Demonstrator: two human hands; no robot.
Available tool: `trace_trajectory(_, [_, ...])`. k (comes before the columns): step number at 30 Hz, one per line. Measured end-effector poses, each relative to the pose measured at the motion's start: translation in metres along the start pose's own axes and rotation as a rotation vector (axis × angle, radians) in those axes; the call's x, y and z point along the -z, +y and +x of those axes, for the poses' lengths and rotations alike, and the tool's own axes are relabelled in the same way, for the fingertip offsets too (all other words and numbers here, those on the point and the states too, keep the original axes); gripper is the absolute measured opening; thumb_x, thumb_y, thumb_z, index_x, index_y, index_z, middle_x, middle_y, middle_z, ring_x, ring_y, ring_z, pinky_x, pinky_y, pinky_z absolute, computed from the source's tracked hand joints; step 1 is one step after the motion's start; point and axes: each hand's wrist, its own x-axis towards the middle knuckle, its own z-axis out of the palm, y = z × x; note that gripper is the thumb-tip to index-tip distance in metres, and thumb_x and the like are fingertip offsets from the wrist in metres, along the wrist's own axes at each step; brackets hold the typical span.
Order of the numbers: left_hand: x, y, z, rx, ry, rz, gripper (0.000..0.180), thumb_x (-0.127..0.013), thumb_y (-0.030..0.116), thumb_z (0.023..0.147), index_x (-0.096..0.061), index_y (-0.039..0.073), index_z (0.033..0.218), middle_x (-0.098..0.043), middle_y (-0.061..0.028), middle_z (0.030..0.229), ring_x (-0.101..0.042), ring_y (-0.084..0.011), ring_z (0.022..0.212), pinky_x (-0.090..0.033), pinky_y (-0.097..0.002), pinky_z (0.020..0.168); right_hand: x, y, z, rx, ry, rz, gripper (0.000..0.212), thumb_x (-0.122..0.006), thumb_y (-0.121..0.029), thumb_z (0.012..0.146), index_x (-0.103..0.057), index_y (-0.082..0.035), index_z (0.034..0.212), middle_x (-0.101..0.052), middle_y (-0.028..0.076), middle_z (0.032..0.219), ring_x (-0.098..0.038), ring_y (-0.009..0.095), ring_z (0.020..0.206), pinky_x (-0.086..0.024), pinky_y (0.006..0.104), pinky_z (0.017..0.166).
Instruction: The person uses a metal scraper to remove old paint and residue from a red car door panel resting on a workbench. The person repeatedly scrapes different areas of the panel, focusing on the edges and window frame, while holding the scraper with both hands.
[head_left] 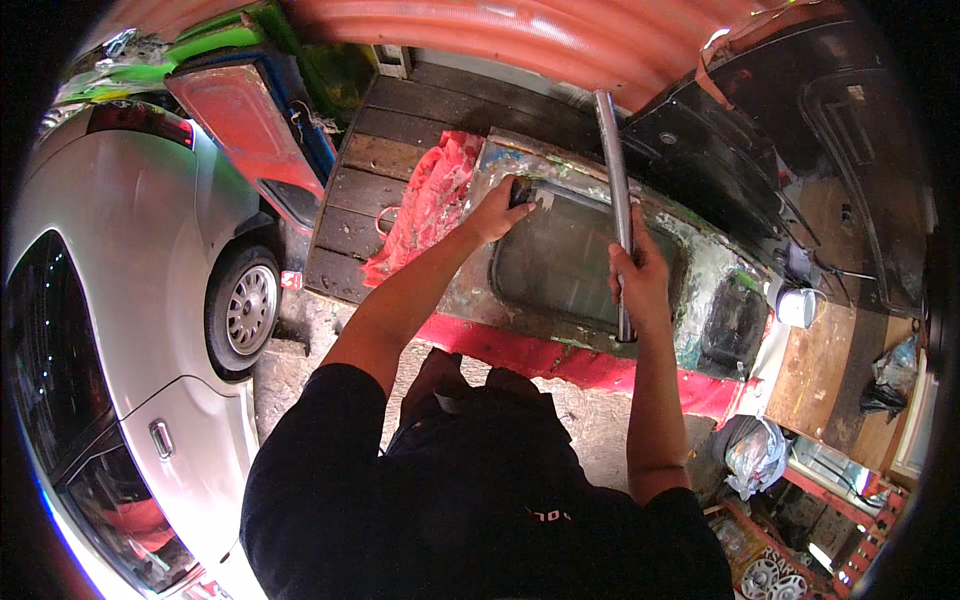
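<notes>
A worn vehicle panel (pixel 735 270) with patchy paint lies in front of me, with a dark window-like inset (pixel 560 255) in its middle. My left hand (pixel 495 212) is closed round a small dark block-like piece (pixel 521 189) at the inset's far left corner; its exact kind I cannot make out. A long grey metal pipe (pixel 613 150) is gripped in my right hand (pixel 642 270). It slants over the right part of the inset, its near end close to the panel's near edge. Whether the pipe touches the panel I cannot tell.
Red cloth (pixel 430 205) lies under the panel on a wooden plank bench (pixel 345 215). A silver car (pixel 150 250) stands at the left, near a leaning red door (pixel 255 125). Large black panels (pixel 840 130) lean at the right, behind a white container (pixel 796 307).
</notes>
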Motion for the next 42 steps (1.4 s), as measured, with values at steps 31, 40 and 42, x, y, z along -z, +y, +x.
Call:
trace_trajectory(31, [-0.005,0.001,-0.001,0.046,-0.152,0.127,0.058,-0.070,0.027,0.088,-0.041,-0.003,0.128,-0.058,-0.0255,0.113,-0.058,-0.0359,0.109,-0.043,-0.0415,0.096,-0.012,0.028,0.018,0.190,-0.201,-0.520,0.061,-0.062,-0.015,0.092,-0.038,-0.009,0.148,-0.056,0.023,0.133,-0.059,0.027,0.120,-0.045,0.0368,0.097])
trace_trajectory(40, [0.012,0.011,-0.008,0.099,-0.133,0.075,0.053,-0.070,0.026,0.088,-0.043,-0.003,0.123,-0.058,-0.0240,0.107,-0.058,-0.0329,0.103,-0.044,-0.0407,0.091,-0.008,0.012,0.013,0.055,-0.035,-0.330,0.062,-0.065,-0.011,0.090,-0.041,-0.017,0.148,-0.061,0.008,0.080,-0.057,0.017,0.067,-0.048,0.0332,0.065])
trace_trajectory(42, [0.015,0.012,-0.004,0.079,-0.095,0.069,0.047,-0.069,0.023,0.088,-0.045,-0.002,0.119,-0.058,-0.0221,0.101,-0.058,-0.0323,0.098,-0.044,-0.0397,0.087,-0.009,0.004,0.009,0.002,-0.034,-0.162,0.062,-0.065,-0.011,0.091,-0.042,-0.021,0.148,-0.051,0.001,0.068,-0.045,0.011,0.055,-0.044,0.0308,0.055])
